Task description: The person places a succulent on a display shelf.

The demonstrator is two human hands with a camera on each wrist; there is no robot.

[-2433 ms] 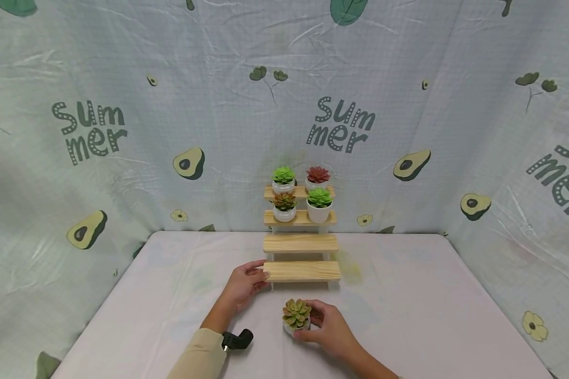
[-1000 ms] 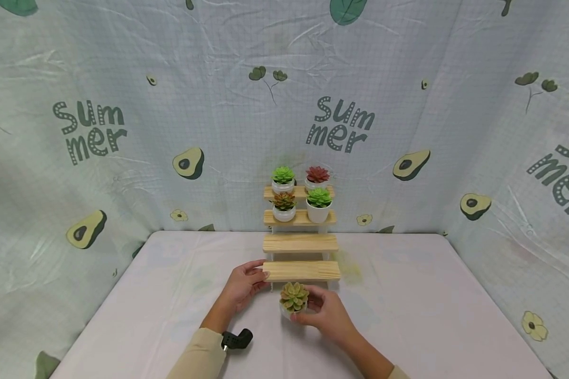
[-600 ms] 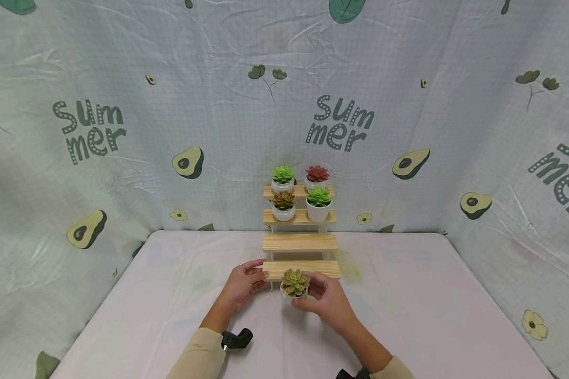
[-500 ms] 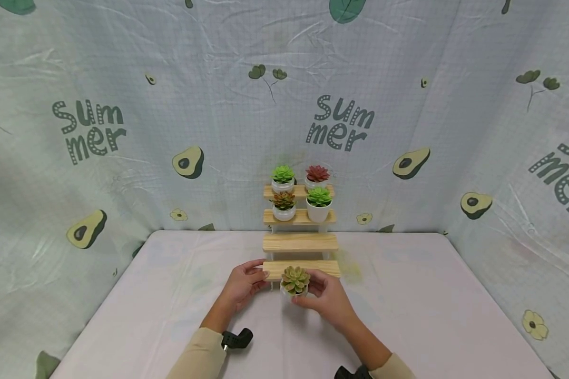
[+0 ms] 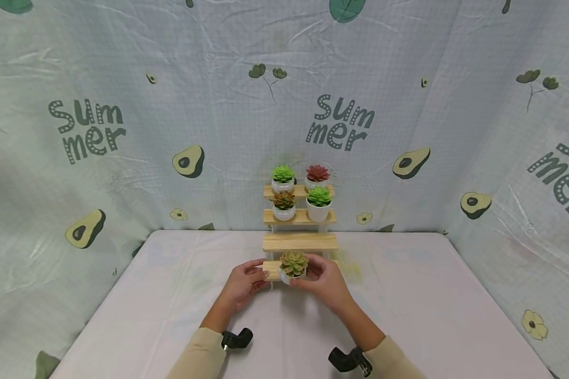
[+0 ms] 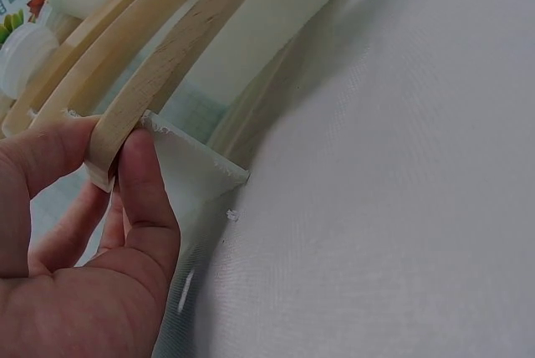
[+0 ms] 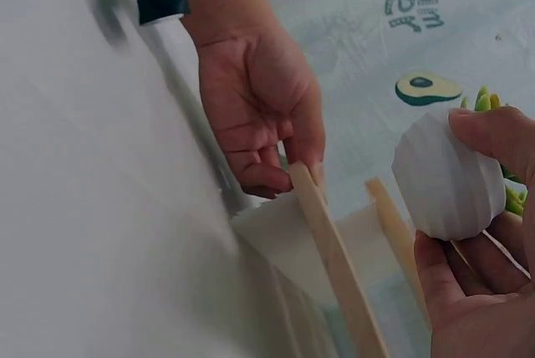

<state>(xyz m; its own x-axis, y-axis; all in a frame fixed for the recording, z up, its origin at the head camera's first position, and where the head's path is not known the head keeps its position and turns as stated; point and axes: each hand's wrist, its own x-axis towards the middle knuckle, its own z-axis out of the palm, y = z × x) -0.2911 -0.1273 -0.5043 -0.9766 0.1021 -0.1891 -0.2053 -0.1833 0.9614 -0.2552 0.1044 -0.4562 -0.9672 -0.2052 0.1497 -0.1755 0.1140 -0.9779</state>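
A tiered wooden plant stand (image 5: 300,241) stands at the middle of the table. My left hand (image 5: 244,284) pinches the left end of its lowest board (image 6: 125,120) between thumb and fingers. In my right hand (image 5: 326,281) is a potted succulent (image 5: 293,263) with yellowish-green leaves, gripped by its ribbed white pot (image 7: 447,178). In the head view the pot overlaps the lowest board. The right wrist view shows the pot raised beside the boards, its underside in sight, with the left hand (image 7: 263,107) beyond.
On the top board stand a bright green succulent (image 5: 283,174) and a red one (image 5: 317,173). The board below bears an orange-brown succulent (image 5: 283,200) and a green one (image 5: 319,197). A printed cloth (image 5: 246,121) hangs behind the white table (image 5: 398,295).
My right hand has carried the potted succulent forward from the table in front of the stand, up to the lowest board. The left hand has kept its hold on the board.
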